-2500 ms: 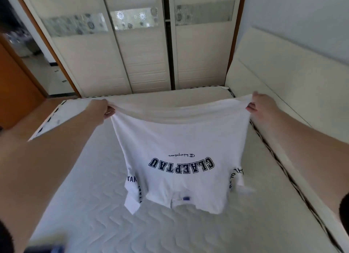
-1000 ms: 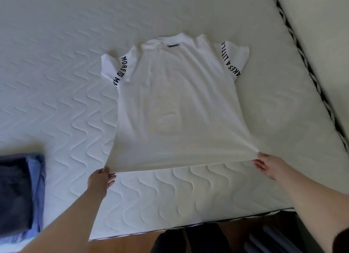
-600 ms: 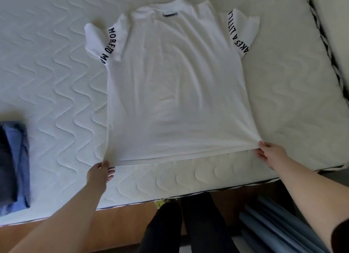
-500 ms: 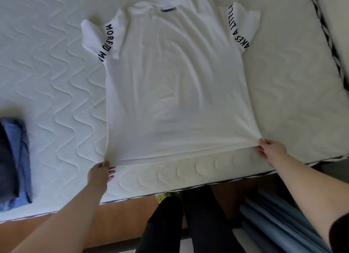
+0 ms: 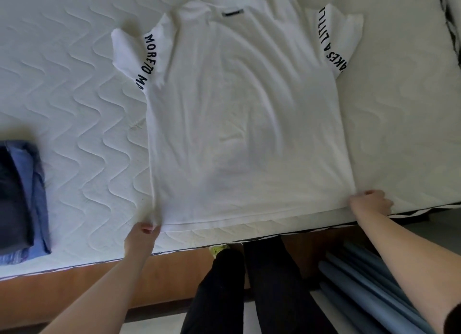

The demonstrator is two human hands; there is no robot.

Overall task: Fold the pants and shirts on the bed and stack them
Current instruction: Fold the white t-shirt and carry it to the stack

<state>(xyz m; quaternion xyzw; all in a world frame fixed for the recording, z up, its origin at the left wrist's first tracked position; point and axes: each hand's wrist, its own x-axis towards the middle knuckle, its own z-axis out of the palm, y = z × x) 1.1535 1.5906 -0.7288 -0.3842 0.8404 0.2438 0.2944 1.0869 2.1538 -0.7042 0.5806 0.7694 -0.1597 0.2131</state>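
White shirt lies flat and face-down on the bed, collar away from the person, both sleeves out, unfolded. Left hand pinches the lower-left hem corner; right hand pinches the lower-right corner, fingers curled round the fabric. Folded stack of dark and blue garments sits at the bed's left edge, well apart from the shirt. Judgement: some items done; this shirt is spread only, with folding and stacking left.
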